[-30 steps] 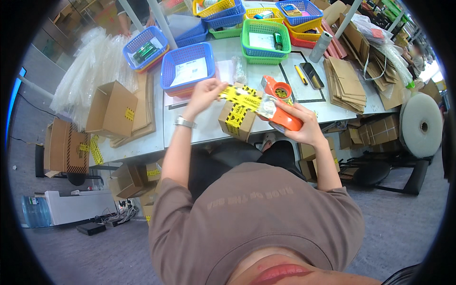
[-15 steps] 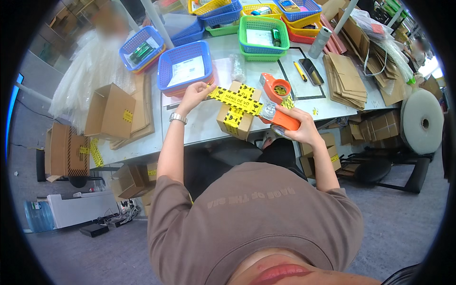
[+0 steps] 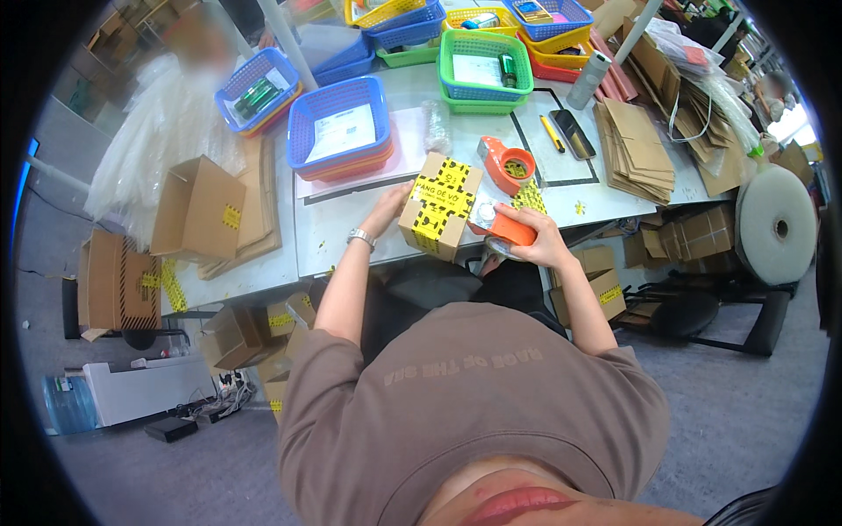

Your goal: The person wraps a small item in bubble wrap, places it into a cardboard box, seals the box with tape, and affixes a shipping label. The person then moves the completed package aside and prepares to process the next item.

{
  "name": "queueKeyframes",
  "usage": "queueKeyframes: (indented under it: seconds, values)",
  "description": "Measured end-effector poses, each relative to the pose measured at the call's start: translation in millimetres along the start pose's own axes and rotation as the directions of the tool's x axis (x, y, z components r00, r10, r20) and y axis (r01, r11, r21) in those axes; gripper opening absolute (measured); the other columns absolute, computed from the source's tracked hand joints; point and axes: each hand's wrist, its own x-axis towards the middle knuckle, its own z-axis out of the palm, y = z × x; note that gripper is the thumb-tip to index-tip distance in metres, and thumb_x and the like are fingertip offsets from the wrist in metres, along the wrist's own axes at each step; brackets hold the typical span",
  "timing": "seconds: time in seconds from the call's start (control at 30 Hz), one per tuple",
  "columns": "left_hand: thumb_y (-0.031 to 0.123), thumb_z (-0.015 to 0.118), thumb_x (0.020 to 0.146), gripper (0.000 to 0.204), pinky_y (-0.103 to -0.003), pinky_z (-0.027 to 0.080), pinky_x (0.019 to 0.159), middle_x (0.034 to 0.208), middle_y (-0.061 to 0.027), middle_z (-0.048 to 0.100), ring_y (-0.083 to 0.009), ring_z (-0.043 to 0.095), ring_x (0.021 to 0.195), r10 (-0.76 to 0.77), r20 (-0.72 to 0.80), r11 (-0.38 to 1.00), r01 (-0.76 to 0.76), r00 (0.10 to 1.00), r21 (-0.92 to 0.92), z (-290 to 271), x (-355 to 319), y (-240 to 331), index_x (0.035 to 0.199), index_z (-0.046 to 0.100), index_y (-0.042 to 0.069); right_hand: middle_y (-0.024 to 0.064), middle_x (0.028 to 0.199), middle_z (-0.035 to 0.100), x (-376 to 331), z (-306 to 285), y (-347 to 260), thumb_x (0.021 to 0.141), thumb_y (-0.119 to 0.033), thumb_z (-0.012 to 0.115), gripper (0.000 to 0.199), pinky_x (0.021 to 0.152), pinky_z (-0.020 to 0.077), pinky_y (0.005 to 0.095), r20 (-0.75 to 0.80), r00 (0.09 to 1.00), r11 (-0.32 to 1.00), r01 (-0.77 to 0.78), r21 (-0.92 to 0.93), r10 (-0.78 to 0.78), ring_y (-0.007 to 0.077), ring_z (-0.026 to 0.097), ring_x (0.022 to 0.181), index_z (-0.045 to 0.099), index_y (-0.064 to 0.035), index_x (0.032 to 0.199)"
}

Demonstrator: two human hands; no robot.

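Observation:
A small cardboard box sits at the table's near edge. Two strips of yellow-and-black printed tape cross on its top and run down its side. My left hand, with a metal watch at the wrist, grips the box's left side; its fingertips are partly hidden. Just right of the box, my right hand is wrapped round the handle of an orange tape dispenser, its head close to the box's right side. Beyond it lies a second orange tape dispenser with a yellow roll.
Blue baskets and a green basket stand at the back. A phone, a yellow cutter and a grey bottle lie or stand to the right. Flattened cartons lie farther right; an open carton stands left.
The stretched tape now lies down on the box's left and right sides. My left hand has moved from the tape's end to the box's side; the dispenser has come slightly nearer me.

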Motion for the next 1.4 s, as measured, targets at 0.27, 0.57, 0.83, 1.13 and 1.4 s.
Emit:
queueKeyframes:
  seconds: [0.27,0.57,0.83,1.13,1.4]
  values:
    - [0.039,0.043,0.101,0.041,-0.033,0.044,0.091,0.11,-0.0101,0.061,-0.018,0.056,0.101,0.24,-0.145,0.889,-0.158,0.96,0.429,-5,15,-38,0.112,0.052,0.001,0.0089,0.08,0.055,-3,11,11,0.062,-0.016,0.073,0.071,0.074,0.0484,0.034,-0.027,0.999,0.997,0.019,0.07,-0.017,0.0245,0.058,0.077,0.059,-0.0218,0.132]
    - [0.045,0.029,0.103,0.068,-0.034,0.014,0.118,0.157,-0.0177,0.018,-0.0273,0.016,0.146,0.169,0.063,0.923,-0.18,0.984,0.34,57,-3,73,0.147,0.021,-0.006,0.009,0.078,0.053,-5,12,9,0.062,-0.016,0.072,0.072,0.073,0.0479,0.0344,-0.05,0.998,0.994,0.036,0.107,-0.03,0.0248,0.056,0.073,0.059,-0.0209,0.132]
    - [0.03,0.03,0.1,0.058,-0.042,0.013,0.118,0.155,-0.0202,0.022,-0.0294,0.018,0.145,0.554,0.286,0.037,-0.366,0.782,0.93,113,-14,86,0.147,0.025,-0.004,0.0092,0.078,0.054,-14,19,6,0.061,-0.015,0.071,0.074,0.073,0.0482,0.0347,-0.072,0.997,0.999,-0.016,0.036,0.019,0.0252,0.057,0.073,0.057,-0.0207,0.134]
    - [0.053,0.04,0.095,0.078,-0.043,0.012,0.119,0.155,-0.0173,0.023,-0.0252,0.018,0.146,0.438,0.302,-0.09,-0.292,0.847,0.952,111,-15,79,0.148,0.023,-0.001,0.0089,0.082,0.061,-27,-11,-21,0.069,-0.033,0.075,0.065,0.07,0.0519,0.0371,0.039,0.989,0.954,-0.125,-0.273,0.141,0.027,0.064,0.077,0.058,-0.0266,0.131]
    - [0.049,0.047,0.088,0.081,-0.045,0.013,0.118,0.154,-0.0201,0.026,-0.0277,0.021,0.144,0.422,0.275,-0.07,-0.271,0.864,0.96,116,-11,81,0.146,0.027,-0.005,0.0083,0.08,0.071,28,6,-50,0.066,-0.022,0.07,0.02,0.064,0.0544,0.0347,0.61,0.735,0.512,0.416,-0.751,0.297,0.0216,0.071,0.075,0.073,-0.0093,0.08]
